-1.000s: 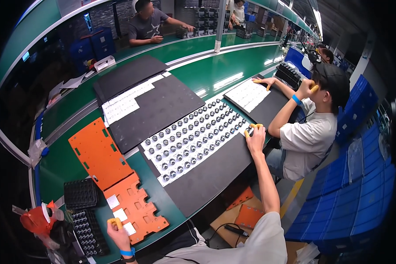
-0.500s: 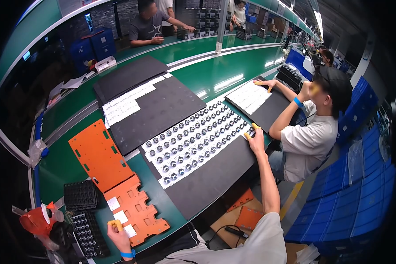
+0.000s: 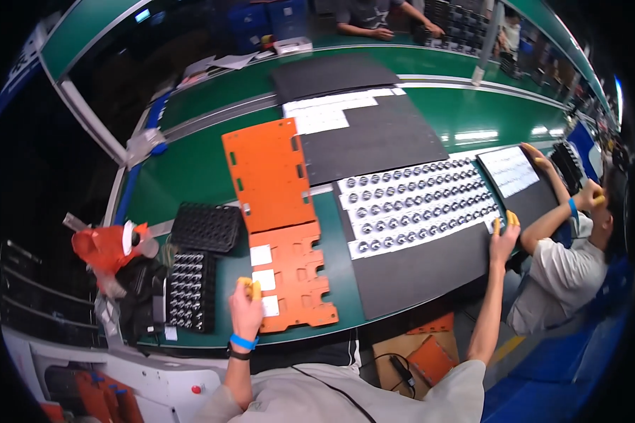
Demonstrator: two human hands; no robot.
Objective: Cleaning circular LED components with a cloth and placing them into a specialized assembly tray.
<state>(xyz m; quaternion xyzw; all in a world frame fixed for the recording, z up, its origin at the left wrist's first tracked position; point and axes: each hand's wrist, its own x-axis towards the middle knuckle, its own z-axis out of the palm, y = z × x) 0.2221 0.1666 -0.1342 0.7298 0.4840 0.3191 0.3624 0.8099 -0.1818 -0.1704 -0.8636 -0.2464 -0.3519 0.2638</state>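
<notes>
My left hand (image 3: 245,311), in yellow finger cots, has its fingers curled together at the left edge of an orange fixture plate (image 3: 300,299). Beside the fingertips lie several white square cards (image 3: 264,276) on that plate; what the fingers hold, if anything, is hidden. My right hand (image 3: 503,243), also in yellow finger cots, reaches to the right end of a white sheet (image 3: 384,249) carrying rows of round, dark, shiny parts (image 3: 416,201). Its thumb and fingers are apart there, close to the last parts. Under the sheet is a dark grey board (image 3: 416,275).
Hinged behind the fixture is its orange lid (image 3: 271,176). Black trays (image 3: 204,227) stand left, one holding shiny parts (image 3: 187,292), near an orange-red bag (image 3: 106,250). More dark boards (image 3: 374,144) lie behind. At right, a co-worker (image 3: 564,271) handles another board (image 3: 536,183).
The view has turned left, so the bench has shifted rightward in the picture. Both my hands stay at about the same places, left by the fixture, right at the sheet's end.
</notes>
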